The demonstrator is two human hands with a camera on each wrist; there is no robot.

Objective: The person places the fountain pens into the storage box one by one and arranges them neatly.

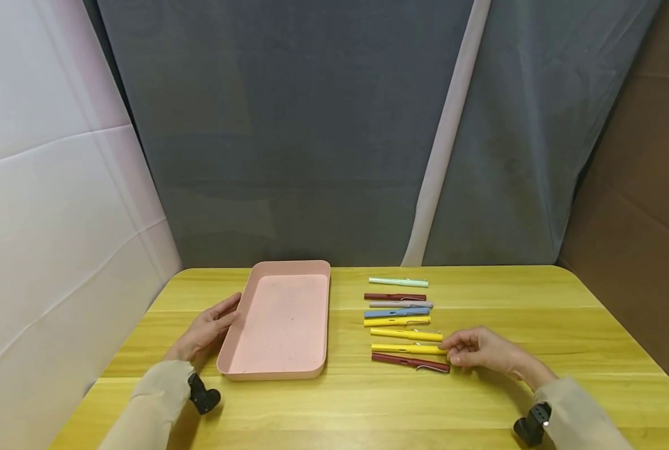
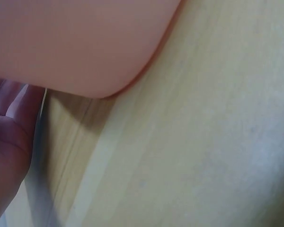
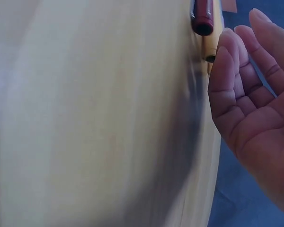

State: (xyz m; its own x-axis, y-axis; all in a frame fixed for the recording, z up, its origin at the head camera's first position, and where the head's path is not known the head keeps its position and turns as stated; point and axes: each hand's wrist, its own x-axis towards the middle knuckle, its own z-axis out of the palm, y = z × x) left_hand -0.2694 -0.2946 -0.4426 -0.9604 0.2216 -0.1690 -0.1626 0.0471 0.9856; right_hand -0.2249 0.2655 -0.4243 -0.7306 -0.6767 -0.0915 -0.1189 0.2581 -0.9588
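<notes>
In the head view, my left hand (image 1: 202,331) rests at the left side of a pink rectangular tray (image 1: 324,325), its fingers extended along the wall. The left wrist view shows the tray's rounded corner (image 2: 104,80) over the wood, with part of the palm (image 2: 9,142) beside it. To the right, my right hand (image 1: 481,351) is at the right ends of the lower pens, fingers loosely bent. Closest to its fingertips are a yellow pen (image 1: 404,349) and a dark red pen (image 1: 402,360). Nothing shows between finger and thumb in the right wrist view.
Above these lie more pens in a rough column: two yellow pens (image 1: 396,321), a blue pen (image 1: 393,312), a greyish-pink pen (image 1: 396,304), another dark red pen (image 1: 393,297) and a mint pen (image 1: 396,282). Grey cloth (image 1: 323,156) hangs behind the wooden table (image 1: 323,419).
</notes>
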